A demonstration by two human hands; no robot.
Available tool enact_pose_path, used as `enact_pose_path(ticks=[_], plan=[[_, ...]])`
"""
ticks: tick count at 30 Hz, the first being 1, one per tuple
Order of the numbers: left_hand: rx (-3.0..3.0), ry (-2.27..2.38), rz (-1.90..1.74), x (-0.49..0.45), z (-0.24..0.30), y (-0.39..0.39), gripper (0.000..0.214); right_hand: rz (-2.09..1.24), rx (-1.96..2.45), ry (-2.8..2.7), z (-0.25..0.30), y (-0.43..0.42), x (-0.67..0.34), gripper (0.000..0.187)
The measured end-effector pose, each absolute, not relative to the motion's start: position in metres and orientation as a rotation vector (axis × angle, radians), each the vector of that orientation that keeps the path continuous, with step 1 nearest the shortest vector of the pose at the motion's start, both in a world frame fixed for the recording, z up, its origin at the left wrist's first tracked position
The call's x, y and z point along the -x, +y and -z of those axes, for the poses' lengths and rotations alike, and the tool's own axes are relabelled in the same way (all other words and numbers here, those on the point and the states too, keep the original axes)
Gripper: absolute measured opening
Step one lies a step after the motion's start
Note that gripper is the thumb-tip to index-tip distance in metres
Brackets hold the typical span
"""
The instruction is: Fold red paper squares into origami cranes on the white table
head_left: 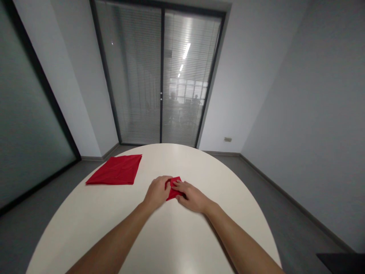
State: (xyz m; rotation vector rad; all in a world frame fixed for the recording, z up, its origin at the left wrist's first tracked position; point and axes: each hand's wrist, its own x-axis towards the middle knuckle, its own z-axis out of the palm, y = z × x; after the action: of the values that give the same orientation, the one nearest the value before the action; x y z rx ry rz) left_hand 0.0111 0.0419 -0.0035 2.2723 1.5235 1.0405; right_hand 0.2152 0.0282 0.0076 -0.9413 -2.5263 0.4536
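Note:
A small folded red cloth (172,193) lies on the white round table (159,236), between my two hands. My left hand (157,192) is at its left edge, with the fingers curled over the far side and the thumb on the cloth, gripping it. From the right, my right hand (193,196) rests on the cloth, fingers stretched over its top and thumb apart near the close edge. Parts of the cloth are hidden under the fingers. A larger red cloth (116,171) lies flat at the table's far left, apart from both hands.
The table's curved rim runs around the work area. Beyond it stand a glazed partition with blinds (139,76), pale walls (251,76) and grey floor (273,198). A dark object (342,262) shows at the lower right corner.

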Motion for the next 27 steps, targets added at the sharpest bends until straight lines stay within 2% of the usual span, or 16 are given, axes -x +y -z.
enact_pose_path(ticks=[3,10,16,20,24,27], plan=[[-2.475,1.428,-0.872,-0.013,0.007,0.037,0.039,-0.478,0.989,-2.56,-0.013,0.027,-0.218,0.054],[-2.602,1.472,-0.518,-0.012,0.013,0.03,0.05,-0.381,1.104,-2.396,-0.017,0.032,-0.222,0.037],[-2.622,1.402,-0.379,-0.009,0.013,0.03,0.054,-0.49,1.217,-2.557,-0.014,0.036,-0.231,0.056],[-2.654,1.458,-0.35,-0.011,0.016,0.03,0.058,-0.525,1.447,-2.593,-0.013,0.037,-0.237,0.061],[-2.662,1.522,-0.328,-0.012,0.018,0.03,0.061,-0.374,1.574,-2.558,-0.013,0.038,-0.242,0.06],[-2.675,1.52,-0.353,-0.011,0.019,0.031,0.061,-0.269,1.405,-2.552,-0.013,0.038,-0.241,0.061]])
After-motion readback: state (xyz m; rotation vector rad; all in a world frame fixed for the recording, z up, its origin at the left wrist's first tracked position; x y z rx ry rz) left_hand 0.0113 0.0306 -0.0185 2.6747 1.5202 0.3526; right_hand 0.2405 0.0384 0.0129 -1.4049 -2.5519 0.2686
